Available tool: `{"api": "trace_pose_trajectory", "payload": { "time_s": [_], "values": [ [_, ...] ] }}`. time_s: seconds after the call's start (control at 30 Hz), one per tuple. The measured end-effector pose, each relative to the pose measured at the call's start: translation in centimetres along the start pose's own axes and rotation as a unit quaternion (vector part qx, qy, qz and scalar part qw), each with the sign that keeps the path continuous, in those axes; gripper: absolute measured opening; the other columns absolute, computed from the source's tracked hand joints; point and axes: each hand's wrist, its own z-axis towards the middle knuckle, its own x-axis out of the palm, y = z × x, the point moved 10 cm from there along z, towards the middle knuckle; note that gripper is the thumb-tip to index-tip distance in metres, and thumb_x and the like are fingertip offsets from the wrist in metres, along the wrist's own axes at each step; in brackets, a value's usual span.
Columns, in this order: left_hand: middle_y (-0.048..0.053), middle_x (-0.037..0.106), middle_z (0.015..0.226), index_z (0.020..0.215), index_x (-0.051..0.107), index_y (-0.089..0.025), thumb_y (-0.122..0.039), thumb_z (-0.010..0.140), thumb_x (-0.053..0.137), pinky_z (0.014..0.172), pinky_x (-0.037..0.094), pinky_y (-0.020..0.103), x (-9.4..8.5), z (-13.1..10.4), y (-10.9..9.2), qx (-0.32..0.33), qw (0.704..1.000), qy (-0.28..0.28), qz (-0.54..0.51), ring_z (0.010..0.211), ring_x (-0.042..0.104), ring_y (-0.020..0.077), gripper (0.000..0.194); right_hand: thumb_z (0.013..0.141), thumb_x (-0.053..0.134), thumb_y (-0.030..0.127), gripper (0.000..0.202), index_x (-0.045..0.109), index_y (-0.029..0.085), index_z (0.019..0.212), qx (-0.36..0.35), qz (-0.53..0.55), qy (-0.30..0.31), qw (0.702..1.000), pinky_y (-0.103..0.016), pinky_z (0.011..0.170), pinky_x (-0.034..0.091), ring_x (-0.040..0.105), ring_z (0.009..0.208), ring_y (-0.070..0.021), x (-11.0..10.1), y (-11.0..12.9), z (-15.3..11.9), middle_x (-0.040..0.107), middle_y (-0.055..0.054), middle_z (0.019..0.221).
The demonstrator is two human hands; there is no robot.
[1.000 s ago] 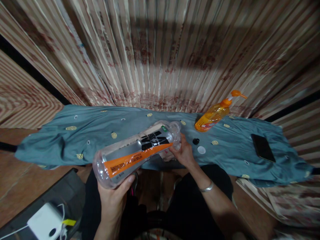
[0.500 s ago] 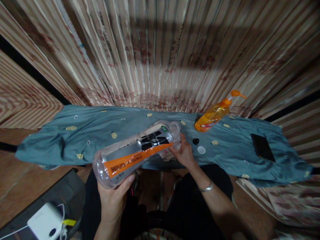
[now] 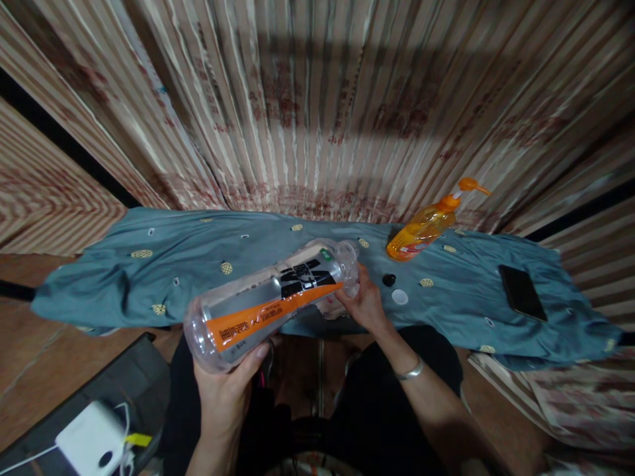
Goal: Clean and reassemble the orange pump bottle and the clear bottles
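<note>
Orange pump bottle [image 3: 419, 233] stands near clear bottle [image 3: 270, 305].

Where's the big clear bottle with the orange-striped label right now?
In the head view, the clear bottle is just left of centre, held slantwise: the left hand at its base, the right hand near its neck.

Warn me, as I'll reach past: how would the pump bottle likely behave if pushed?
The pump bottle would probably tip if bumped high: it stands tall, topped by a pump head. The orange liquid inside likely gives it some weight. Its base might drag on the creased cloth.
</note>
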Motion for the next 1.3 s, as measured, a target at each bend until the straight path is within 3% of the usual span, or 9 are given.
{"api": "trace_pose_trajectory", "payload": {
  "time_s": [0.17, 0.33, 0.53, 0.73, 1.03, 1.3],
  "values": [
    [0.012, 0.083, 0.143, 0.166, 0.065, -0.027, -0.039, 0.058, 0.117, 0.125, 0.064, 0.064, 0.30, -0.03, 0.07, -0.028, 0.999, 0.016, -0.023, 0.127, 0.084, 0.0383, 0.121, 0.085, 0.084, 0.047, 0.071, 0.067, 0.024, 0.150, 0.001, -0.001, -0.002, 1.000, -0.054, 0.086, 0.076, 0.091, 0.101, -0.0413, 0.08, 0.01, -0.07, 0.091, -0.012, 0.116],
    [0.011, 0.085, 0.135, 0.161, 0.068, -0.022, -0.037, 0.057, 0.118, 0.119, 0.068, 0.057, 0.40, -0.11, -0.02, -0.038, 0.999, 0.013, -0.035, 0.114, 0.085, 0.0330, 0.117, 0.088, 0.085, 0.050, 0.070, 0.068, 0.023, 0.151, -0.001, -0.003, -0.005, 1.000, -0.055, 0.089, 0.077, 0.091, 0.103, -0.0405, 0.10, 0.18, -0.06, 0.091, -0.012, 0.117],
    [0.009, 0.087, 0.125, 0.171, 0.060, -0.025, -0.047, 0.061, 0.117, 0.122, 0.066, 0.067, 0.52, -0.02, -0.11, -0.036, 0.999, 0.027, -0.019, 0.112, 0.088, 0.0376, 0.126, 0.087, 0.085, 0.052, 0.072, 0.067, 0.022, 0.151, 0.006, 0.001, 0.005, 1.000, -0.056, 0.093, 0.077, 0.091, 0.108, -0.0409, 0.09, 0.25, 0.00, 0.091, -0.014, 0.123],
    [0.014, 0.084, 0.142, 0.168, 0.064, -0.026, -0.043, 0.055, 0.119, 0.122, 0.066, 0.063, 0.18, 0.01, 0.15, -0.035, 0.999, 0.014, -0.020, 0.122, 0.086, 0.0384, 0.127, 0.086, 0.085, 0.049, 0.069, 0.068, 0.024, 0.148, -0.001, 0.006, -0.001, 1.000, -0.055, 0.088, 0.076, 0.091, 0.104, -0.0416, -0.05, 0.29, 0.00, 0.091, -0.013, 0.118],
    [0.011, 0.086, 0.136, 0.172, 0.061, -0.028, -0.040, 0.059, 0.116, 0.120, 0.067, 0.062, 0.27, 0.02, -0.02, -0.030, 0.999, 0.021, -0.012, 0.118, 0.087, 0.0376, 0.126, 0.087, 0.084, 0.047, 0.070, 0.066, 0.024, 0.151, -0.004, 0.002, 0.008, 1.000, -0.057, 0.092, 0.076, 0.090, 0.109, -0.0417, -0.01, 0.38, 0.02, 0.090, -0.013, 0.124],
    [0.013, 0.084, 0.141, 0.171, 0.059, -0.028, -0.044, 0.053, 0.118, 0.123, 0.064, 0.069, 0.02, 0.27, -0.03, -0.015, 1.000, 0.014, -0.022, 0.129, 0.084, 0.0430, 0.133, 0.086, 0.084, 0.048, 0.072, 0.065, 0.023, 0.151, -0.006, 0.008, 0.002, 1.000, -0.056, 0.093, 0.076, 0.090, 0.108, -0.0419, 0.08, 0.24, -0.03, 0.090, -0.014, 0.123]
  ]
}}
